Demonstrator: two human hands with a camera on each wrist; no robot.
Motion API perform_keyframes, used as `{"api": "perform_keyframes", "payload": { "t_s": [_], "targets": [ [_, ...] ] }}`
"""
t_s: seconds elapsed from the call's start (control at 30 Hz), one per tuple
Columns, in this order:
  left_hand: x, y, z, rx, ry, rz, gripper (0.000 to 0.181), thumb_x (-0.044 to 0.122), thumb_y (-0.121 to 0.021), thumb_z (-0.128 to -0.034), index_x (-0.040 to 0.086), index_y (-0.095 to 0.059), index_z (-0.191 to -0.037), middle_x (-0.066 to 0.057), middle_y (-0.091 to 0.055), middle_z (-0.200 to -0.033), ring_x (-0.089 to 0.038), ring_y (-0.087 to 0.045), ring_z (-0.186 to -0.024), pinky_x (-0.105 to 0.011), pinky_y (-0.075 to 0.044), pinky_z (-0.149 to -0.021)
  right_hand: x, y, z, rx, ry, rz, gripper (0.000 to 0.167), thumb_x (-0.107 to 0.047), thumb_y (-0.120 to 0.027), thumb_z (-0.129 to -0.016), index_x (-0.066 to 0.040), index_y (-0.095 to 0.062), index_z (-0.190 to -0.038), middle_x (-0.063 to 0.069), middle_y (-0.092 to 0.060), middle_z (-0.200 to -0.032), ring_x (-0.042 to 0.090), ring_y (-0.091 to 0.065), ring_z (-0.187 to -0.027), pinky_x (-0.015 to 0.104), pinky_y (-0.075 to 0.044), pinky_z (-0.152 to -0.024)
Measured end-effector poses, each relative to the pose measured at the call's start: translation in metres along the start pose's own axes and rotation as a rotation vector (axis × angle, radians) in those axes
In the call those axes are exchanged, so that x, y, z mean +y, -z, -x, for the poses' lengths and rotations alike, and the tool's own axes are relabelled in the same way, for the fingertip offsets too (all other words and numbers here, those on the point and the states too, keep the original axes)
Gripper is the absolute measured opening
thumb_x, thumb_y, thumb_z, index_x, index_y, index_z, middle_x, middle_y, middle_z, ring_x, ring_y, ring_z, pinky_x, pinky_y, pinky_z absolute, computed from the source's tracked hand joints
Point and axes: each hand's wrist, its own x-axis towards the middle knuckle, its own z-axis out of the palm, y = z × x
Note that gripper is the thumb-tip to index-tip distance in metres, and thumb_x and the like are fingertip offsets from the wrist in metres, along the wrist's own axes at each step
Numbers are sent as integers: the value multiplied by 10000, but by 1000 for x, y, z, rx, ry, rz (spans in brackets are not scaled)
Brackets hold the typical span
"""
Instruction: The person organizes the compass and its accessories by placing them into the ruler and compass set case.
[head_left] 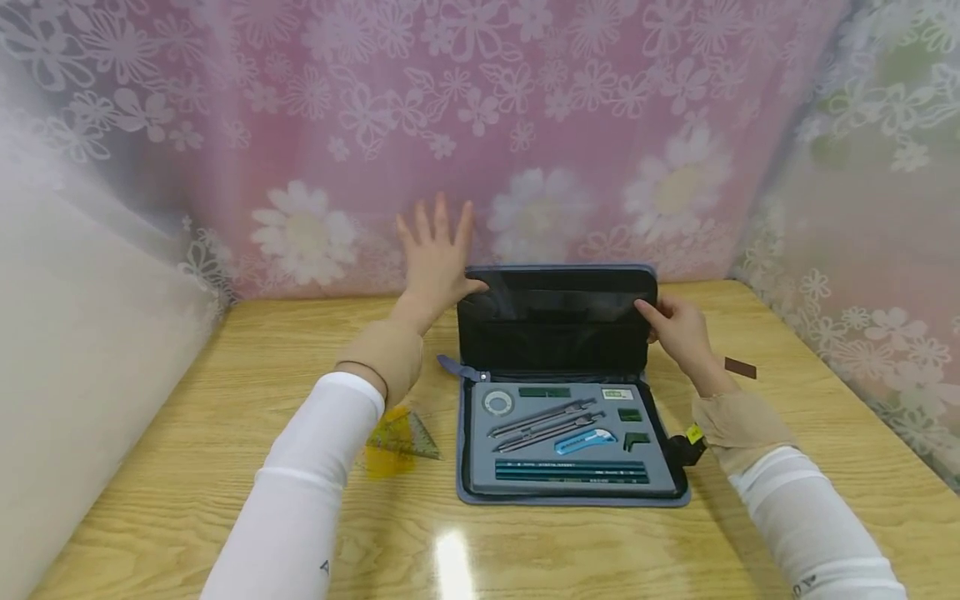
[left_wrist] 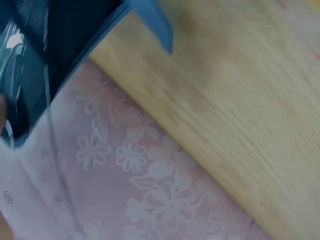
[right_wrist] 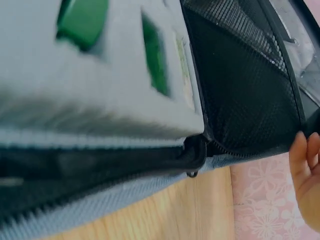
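Note:
A zip-up drawing-set case lies unfolded on the table, its black lid standing up at the back. At the lid's upper left corner is my left hand, fingers spread wide and thumb over the edge. My right hand pinches the lid's right edge between thumb and fingers; the right wrist view shows this hand at the mesh-lined lid too. The grey tray holds pencils, two compasses, a blue utility knife, a round white ring and small green pieces.
Left of the case lie yellow and clear set squares, partly behind my left forearm. A black item with a yellow label sits at the case's right side. A brown strip lies farther right. Flowered curtains stand behind the table.

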Motion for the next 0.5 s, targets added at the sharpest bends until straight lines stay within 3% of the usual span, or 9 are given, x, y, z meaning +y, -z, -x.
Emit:
{"api": "perform_keyframes", "payload": {
  "t_s": [0.07,0.17,0.37,0.5],
  "targets": [
    [-6,-2,0,-101,137,92,1244,751,-633,-626,127,3,-1494,-231,-240,-1453,-463,-295,-1274,-680,-106,-986,1,-1,2,-9,7,0,465,-432,-523,-922,28,-590,-926,112,-554,-726,88,-571,-545,218,-474,-529],
    [-12,-1,2,-220,208,212,1159,704,-627,-687,120,-29,-1491,-196,-385,-1358,-415,-439,-1164,-653,-191,-973,1,-2,3,-20,5,-16,457,-405,-529,-927,45,-598,-970,110,-562,-735,71,-596,-556,197,-486,-554],
    [-18,7,6,-281,110,320,837,393,-635,-853,222,-120,-1490,-188,-460,-1226,-362,-545,-918,-545,-360,-851,0,0,1,-4,9,-38,451,-394,-537,-926,44,-602,-1013,40,-538,-678,66,-580,-540,182,-483,-560],
    [-19,10,7,-297,45,351,717,199,-528,-908,243,-122,-1498,-192,-484,-1153,-316,-528,-747,-478,-411,-722,1,-1,1,1,27,-49,423,-363,-549,-927,50,-610,-1000,34,-529,-651,84,-579,-528,230,-504,-564]
  ]
}}
